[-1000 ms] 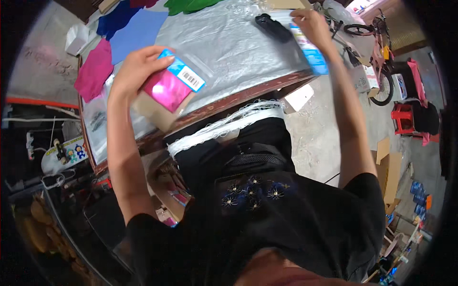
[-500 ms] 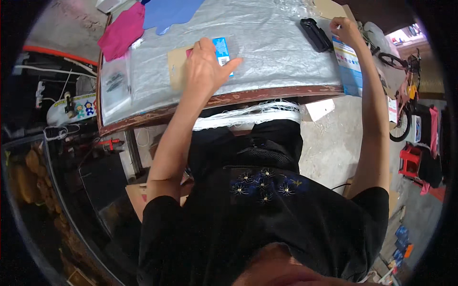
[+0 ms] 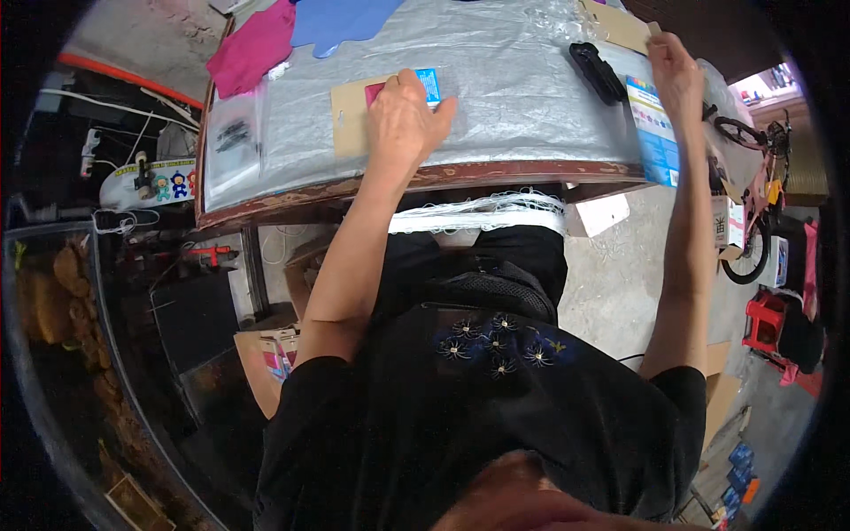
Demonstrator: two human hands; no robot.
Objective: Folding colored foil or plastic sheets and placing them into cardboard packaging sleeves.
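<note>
My left hand [image 3: 403,124] rests on a flat package on the table, its fingers curled over the top and its thumb spread away. A tan card [image 3: 349,122] shows left of the hand, and a blue printed panel [image 3: 428,85] and clear plastic show on its right. My right hand [image 3: 677,78] is raised at the table's far right corner, fingertips pinched. The edge of a tan card [image 3: 654,28] shows at those fingertips. Below that hand, a blue and white printed sheet [image 3: 653,133] hangs over the table edge. A black, stapler-like tool [image 3: 597,73] lies to its left.
Silver sheeting covers the table [image 3: 522,111]. Pink [image 3: 254,49] and blue [image 3: 343,25] pieces lie at the far left, above a clear bag [image 3: 232,146]. Tan cardboard [image 3: 617,25] and crumpled plastic [image 3: 560,19] lie at the far right. White strands [image 3: 478,212] cross my lap.
My right hand has moved right and slightly up, with a tan edge now at its fingertips. My left hand stays on the package. The whole view has shifted a little.
</note>
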